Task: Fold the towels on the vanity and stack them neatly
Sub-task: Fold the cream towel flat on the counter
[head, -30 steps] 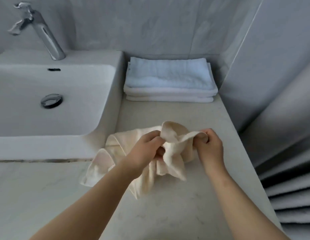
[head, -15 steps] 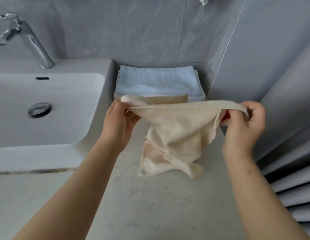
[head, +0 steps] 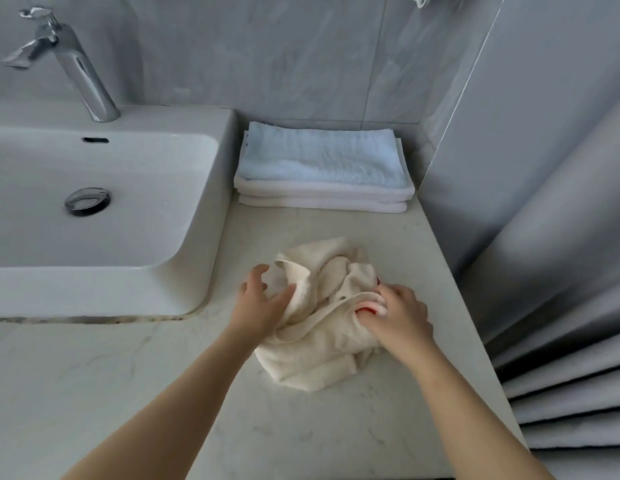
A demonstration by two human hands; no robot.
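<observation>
Between left hand (head: 258, 303), right hand (head: 402, 315), cream towel (head: 319, 355), gripped by both

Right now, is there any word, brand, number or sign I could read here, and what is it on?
No readable text anywhere.
The cream towel shows a small red patch beside the right hand, perhaps a tag or stitching, too blurred to read.
The faucet, the sink and the folded towels show no markings.

White sink (head: 211, 209), chrome faucet (head: 76, 67), curtain (head: 561, 306)
</observation>
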